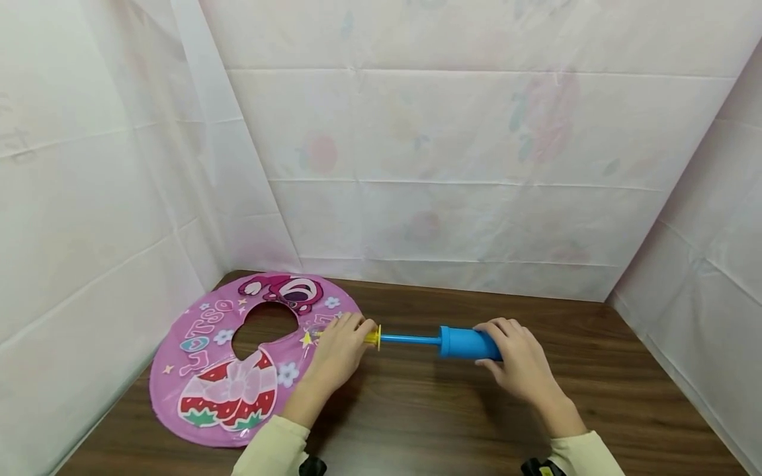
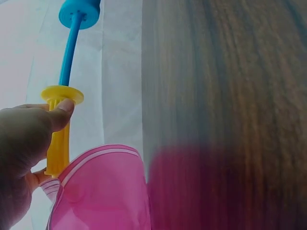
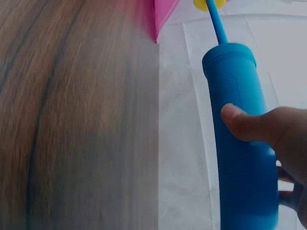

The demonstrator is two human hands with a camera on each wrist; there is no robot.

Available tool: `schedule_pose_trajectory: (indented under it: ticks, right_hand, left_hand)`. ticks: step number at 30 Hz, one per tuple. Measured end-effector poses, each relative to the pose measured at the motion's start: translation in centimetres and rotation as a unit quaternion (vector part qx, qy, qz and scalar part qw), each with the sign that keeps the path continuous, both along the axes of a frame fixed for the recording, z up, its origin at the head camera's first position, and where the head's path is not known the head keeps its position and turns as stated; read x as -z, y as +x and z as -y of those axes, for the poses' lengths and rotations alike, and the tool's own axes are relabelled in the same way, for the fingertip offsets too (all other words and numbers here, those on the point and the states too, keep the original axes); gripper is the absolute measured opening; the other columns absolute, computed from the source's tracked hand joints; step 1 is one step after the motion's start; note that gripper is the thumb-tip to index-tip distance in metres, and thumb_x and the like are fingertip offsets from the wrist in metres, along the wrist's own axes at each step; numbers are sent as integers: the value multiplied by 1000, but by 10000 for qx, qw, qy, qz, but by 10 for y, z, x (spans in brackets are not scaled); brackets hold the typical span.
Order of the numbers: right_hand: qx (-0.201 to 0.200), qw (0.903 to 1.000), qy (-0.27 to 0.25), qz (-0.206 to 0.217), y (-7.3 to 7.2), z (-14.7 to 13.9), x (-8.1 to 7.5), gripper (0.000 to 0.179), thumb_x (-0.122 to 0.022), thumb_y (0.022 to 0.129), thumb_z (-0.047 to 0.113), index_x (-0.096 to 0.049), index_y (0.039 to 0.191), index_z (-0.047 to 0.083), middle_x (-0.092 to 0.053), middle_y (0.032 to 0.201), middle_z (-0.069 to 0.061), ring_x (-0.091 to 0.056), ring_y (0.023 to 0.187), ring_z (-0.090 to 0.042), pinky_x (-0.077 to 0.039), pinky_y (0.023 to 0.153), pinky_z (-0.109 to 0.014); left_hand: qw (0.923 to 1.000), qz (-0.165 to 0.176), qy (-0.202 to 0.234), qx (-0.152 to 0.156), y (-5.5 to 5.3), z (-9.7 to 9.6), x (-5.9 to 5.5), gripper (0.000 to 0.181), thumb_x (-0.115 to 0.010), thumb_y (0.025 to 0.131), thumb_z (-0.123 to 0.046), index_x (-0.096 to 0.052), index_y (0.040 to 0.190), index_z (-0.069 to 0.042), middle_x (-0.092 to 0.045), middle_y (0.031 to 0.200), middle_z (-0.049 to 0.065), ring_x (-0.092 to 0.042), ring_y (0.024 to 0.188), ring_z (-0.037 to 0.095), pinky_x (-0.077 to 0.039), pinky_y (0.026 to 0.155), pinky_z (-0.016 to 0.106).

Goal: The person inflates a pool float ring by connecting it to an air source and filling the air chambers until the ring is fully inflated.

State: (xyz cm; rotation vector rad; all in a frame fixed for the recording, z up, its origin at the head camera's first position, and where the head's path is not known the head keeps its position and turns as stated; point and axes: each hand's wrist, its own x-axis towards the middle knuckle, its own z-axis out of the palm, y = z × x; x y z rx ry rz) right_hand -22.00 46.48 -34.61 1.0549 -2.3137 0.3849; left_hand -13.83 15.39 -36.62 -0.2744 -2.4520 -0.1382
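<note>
In the head view, a brown wood-grain tabletop point(image 1: 428, 416) stands among white cloth hangings point(image 1: 452, 139) with faint fruit prints. At its left rests a purple plastic swim ring point(image 1: 169, 383), printed with strawberry halves, pale flowers, outlined letters and a magenta cartoon figure. A blue-and-yellow plastic hand pump point(image 1: 467, 342) spans the space between the person's 2 hands, its yellow end beside the ring's right side. The left hand point(image 1: 339, 354) is curled round that yellow end, just short of a thin round flange point(image 1: 379, 338). The right hand point(image 1: 518, 360) grips the blue cylindrical barrel at the far end. A slim blue rod point(image 1: 411, 339) shows between flange and barrel. Both arms wear pale yellow sleeves point(image 1: 274, 449), with a black device at each wrist.

In the left wrist view, the left hand pinches the ribbed yellow shaft, thumb near the flange. The ring's rounded edge sits at the shaft's lower end; whether the 2 are joined cannot be told.

In the right wrist view, the right hand's thumb lies across the barrel, with fingers partly visible on the opposite side. The ring's edge shows at the top.
</note>
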Motion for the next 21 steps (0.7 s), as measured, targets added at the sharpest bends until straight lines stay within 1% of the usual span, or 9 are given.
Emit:
schedule_pose_trajectory:
  ticks: [1, 5, 6, 8, 12, 17, 21]
  right_hand:
    - [-66, 10000, -20, -51, -3, -2, 0, 61, -91, 60, 22, -64, 113, 10, -65, 105, -10, -61, 98, -30, -52, 83, -50]
    - [-289, 9992, -82, -249, -11, -4, 0, 62, -91, 58, 23, -64, 112, 10, -64, 105, -10, -60, 98, -29, -51, 84, -50]
    - [-339, 9990, -83, -280, -13, -2, 0, 62, -91, 58, 23, -64, 112, 9, -64, 105, -10, -60, 98, -29, -51, 84, -50]
    - [-409, 9986, -64, -334, -12, 3, -1, 61, -91, 59, 24, -64, 111, 9, -64, 104, -10, -60, 98, -29, -51, 84, -49]
    - [-511, 9981, -46, -338, -9, 16, 2, 59, -91, 60, 26, -64, 111, 9, -64, 103, -9, -60, 96, -27, -51, 83, -47]
    - [-569, 9978, -64, -347, -4, 31, 5, 61, -92, 59, 26, -65, 110, 9, -64, 102, -8, -60, 94, -26, -52, 81, -45]
    - [-562, 9978, -73, -353, 0, 43, 3, 61, -92, 59, 26, -65, 111, 11, -65, 103, -8, -60, 95, -26, -51, 81, -45]
  left_hand:
    - [10000, 67, 51, 13, 0, 0, -1, 28, -79, 78, -21, -62, 99, -17, -61, 88, 1, -56, 85, 20, -49, 77, 35]
    - [9997, 160, 199, 61, -3, -1, -2, 29, -78, 78, -20, -62, 102, -17, -59, 87, 1, -55, 85, 19, -48, 78, 35]
    - [9997, 161, 196, 30, -4, -2, -2, 30, -79, 78, -20, -62, 102, -17, -59, 87, 1, -55, 84, 19, -48, 78, 34]
    - [9998, 90, 165, -20, -3, -2, -3, 30, -79, 77, -19, -62, 102, -16, -59, 88, 2, -56, 84, 20, -48, 78, 35]
    - [9999, 74, 122, -63, -1, -2, -4, 32, -81, 76, -17, -63, 102, -16, -62, 90, 2, -57, 87, 21, -49, 81, 37]
    - [9999, 81, 116, 6, -1, -4, -4, 30, -80, 76, -16, -63, 101, -15, -64, 91, 2, -57, 89, 21, -49, 83, 37]
    - [9998, 122, 127, -11, -1, -7, -4, 31, -80, 76, -15, -63, 102, -14, -65, 92, 2, -57, 89, 20, -50, 83, 36]
